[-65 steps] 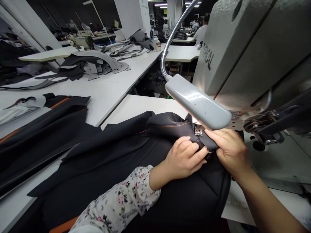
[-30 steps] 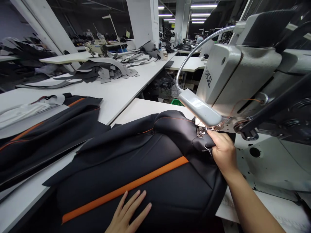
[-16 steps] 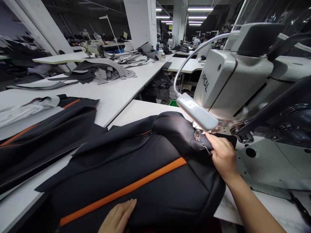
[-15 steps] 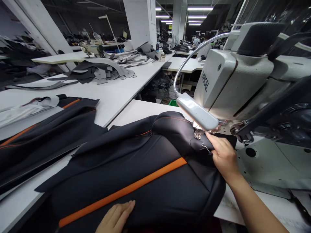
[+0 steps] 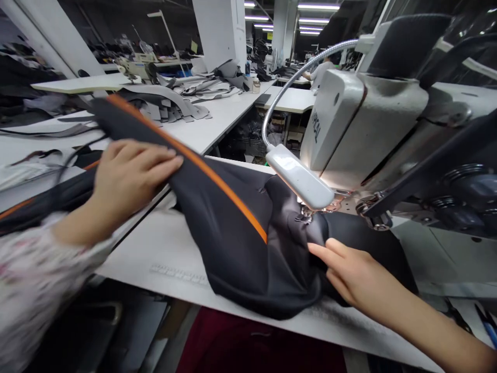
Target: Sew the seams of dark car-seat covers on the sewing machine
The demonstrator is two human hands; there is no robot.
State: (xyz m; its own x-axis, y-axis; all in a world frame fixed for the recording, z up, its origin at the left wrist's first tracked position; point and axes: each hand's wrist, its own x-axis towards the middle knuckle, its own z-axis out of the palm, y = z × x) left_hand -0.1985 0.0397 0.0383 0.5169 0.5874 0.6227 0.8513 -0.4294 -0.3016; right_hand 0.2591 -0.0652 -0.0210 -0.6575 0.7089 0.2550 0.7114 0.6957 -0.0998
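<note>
A black leather-like cover (image 5: 233,248) with an orange stripe lies bunched under the needle area of a white sewing machine (image 5: 337,124). My left hand (image 5: 135,171) grips the raised far-left part of the cover, fingers pressed together over it near the stripe. Close to the presser foot (image 5: 305,215), my right hand (image 5: 345,267) pinches the folded cover, its fingertips just in front of the foot. A white lamp (image 5: 298,176) on a bendable metal neck lights this spot and hides part of the needle.
Another black piece with orange trim (image 5: 42,199) lies on the left table. Grey cut pieces (image 5: 182,106) are piled farther back. Scissors (image 5: 458,316) lie at the right edge. A ruler marking (image 5: 178,273) runs along the near table edge. A person (image 5: 320,72) is in the background.
My left hand has moved up and left, lifting and turning the cover's left part. My right hand has shifted slightly down and toward me. The cover's near-left portion has left the table.
</note>
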